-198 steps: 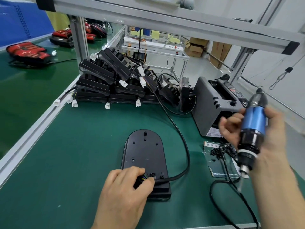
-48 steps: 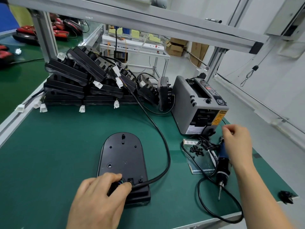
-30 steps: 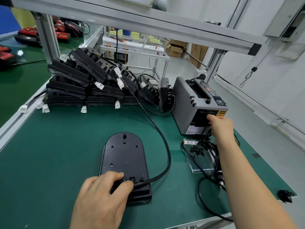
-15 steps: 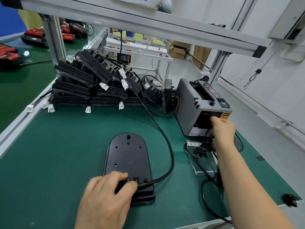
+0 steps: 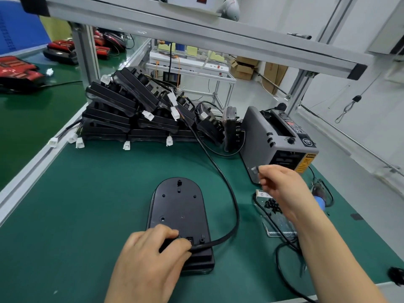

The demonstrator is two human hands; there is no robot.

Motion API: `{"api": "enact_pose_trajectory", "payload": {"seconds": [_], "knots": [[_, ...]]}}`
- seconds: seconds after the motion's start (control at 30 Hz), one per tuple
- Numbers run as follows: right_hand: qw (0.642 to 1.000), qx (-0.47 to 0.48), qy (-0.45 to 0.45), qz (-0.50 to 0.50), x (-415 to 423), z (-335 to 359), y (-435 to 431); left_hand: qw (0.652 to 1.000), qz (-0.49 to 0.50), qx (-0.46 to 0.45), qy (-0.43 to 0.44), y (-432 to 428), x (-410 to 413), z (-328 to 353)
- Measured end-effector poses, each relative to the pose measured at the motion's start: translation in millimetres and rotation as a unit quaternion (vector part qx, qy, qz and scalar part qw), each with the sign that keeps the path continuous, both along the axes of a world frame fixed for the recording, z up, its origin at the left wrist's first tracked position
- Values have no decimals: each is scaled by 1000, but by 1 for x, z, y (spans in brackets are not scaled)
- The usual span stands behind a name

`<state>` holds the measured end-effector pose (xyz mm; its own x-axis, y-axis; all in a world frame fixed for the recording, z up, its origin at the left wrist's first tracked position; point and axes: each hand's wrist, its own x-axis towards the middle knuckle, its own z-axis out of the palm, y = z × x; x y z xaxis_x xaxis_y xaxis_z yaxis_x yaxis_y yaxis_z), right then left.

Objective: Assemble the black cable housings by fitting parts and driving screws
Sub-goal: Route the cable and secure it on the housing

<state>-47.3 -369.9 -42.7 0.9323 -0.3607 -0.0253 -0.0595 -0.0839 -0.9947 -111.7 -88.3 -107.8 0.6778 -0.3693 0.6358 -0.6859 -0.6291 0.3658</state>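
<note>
Left hand [image 5: 148,256] pinches cable [image 5: 214,242] against housing [image 5: 178,206]; right hand [image 5: 282,189] pinches tape [image 5: 254,170] at its fingertips, just off dispenser [image 5: 262,136].

On my tabletop [image 5: 87,204] the housing [image 5: 178,215] lies at centre, its cable [image 5: 235,206] running to the stacked housings [image 5: 131,114] behind at 11 o'clock. I see the tape dispenser [image 5: 262,138] standing at 2 o'clock, a tape piece [image 5: 254,170] just before it, the screws [image 5: 272,205] at 3 o'clock.

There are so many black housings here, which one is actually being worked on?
The flat oval housing lying alone in front, with the left hand holding its near end. The other housings sit piled at the back.
</note>
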Motion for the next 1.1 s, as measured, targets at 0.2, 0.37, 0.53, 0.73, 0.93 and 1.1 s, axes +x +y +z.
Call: {"api": "enact_pose_trajectory", "payload": {"seconds": [0.2,0.37,0.53,0.73,0.93,1.1], "knots": [[969,-128,20,212,-3,-1,77,986,-31,-90,136,13,9,11],[925,-238,0,295,3,-8,117,962,100,-169,191,27,35,1],[880,-329,-12,343,9,-13,134,939,65,-156,299,32,42,-10],[868,-347,31,353,11,-13,136,932,52,-179,312,35,43,-15],[863,-363,42,348,10,-14,141,928,50,-197,313,35,42,-18],[858,-381,31,343,10,-16,143,929,52,-187,314,35,42,-19]]}}
